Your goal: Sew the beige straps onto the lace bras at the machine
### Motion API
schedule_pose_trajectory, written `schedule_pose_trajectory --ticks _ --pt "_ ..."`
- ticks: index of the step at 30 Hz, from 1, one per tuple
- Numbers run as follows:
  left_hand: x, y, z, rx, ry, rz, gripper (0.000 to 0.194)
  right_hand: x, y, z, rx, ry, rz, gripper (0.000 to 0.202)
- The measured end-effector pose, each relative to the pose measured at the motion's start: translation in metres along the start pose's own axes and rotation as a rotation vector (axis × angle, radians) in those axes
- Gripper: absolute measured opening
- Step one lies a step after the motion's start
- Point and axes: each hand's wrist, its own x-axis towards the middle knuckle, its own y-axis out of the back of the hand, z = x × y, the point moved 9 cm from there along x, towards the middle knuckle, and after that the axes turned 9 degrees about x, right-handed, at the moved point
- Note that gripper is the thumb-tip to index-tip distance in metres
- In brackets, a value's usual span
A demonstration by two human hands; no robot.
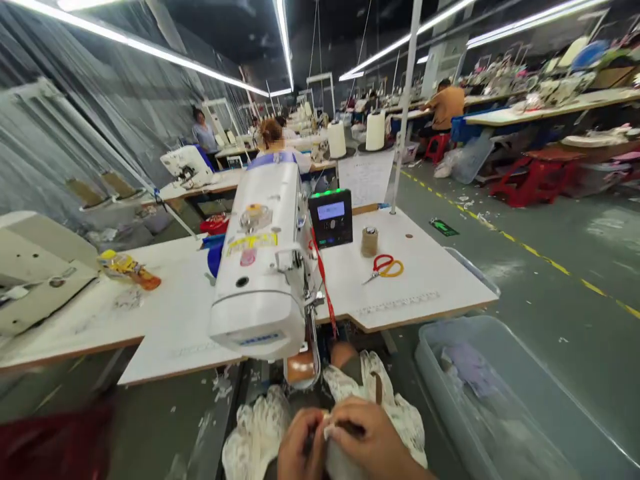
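At six o'clock, the left hand [303,443] pinches pale fabric [341,461]; the right hand [369,432], at its three o'clock, grips it too. Step in hand: apparently manual fabric adjustment; the next move calls for a steady two-handed pinch.

The one sign clear enough to read is the green floor sign [444,227], bearing a white arrow, just beyond the tabletop's [435,277] right edge. Blue brand lettering [260,339] on the end of the sewing machine [265,273], near the tabletop's front edge, is too blurred to spell out. Likewise unreadable: the machine's yellow label [253,244], the lit display [331,211] and the printed sheet [366,177] at the tabletop's far edge.
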Motion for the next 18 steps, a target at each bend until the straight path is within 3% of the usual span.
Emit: schedule_pose_trajectory --ticks 2,8,14,18 --pt "-0.001 -0.004 0.001 -0.096 0.000 -0.072 0.036 -0.004 0.007 0.001 0.077 -0.027 0.109 0.016" --pt "0.002 -0.003 -0.021 -0.095 0.127 -0.039 0.022 -0.002 0.003 0.004 0.110 0.053 0.129 0.014" --pt "0.007 -0.001 -0.019 -0.047 0.011 -0.006 0.012 -0.007 0.002 0.004 0.013 0.108 0.080 0.014" --pt "0.010 0.003 -0.011 -0.007 -0.069 -0.027 0.011 -0.001 0.018 0.005 -0.039 0.072 0.124 0.014"
